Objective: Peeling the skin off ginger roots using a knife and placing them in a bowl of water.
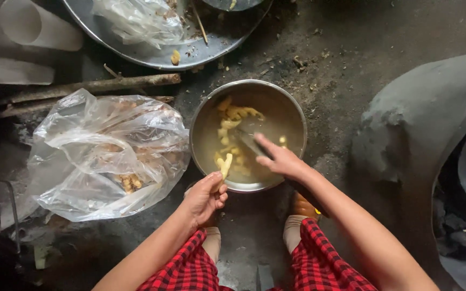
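My left hand [205,196] is pinched shut on a pale yellow ginger piece [225,165] at the round steel water bowl's [206,108] near rim while my right hand [279,159], half-curled on a dark blade-like tool, could easily slip wet.

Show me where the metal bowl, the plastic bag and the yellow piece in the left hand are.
Metal bowl [297,116]: head view, on its right rim.
Plastic bag [90,134]: head view, on its upper middle.
Yellow piece [225,164]: head view, on its middle, above the left hand [203,198].
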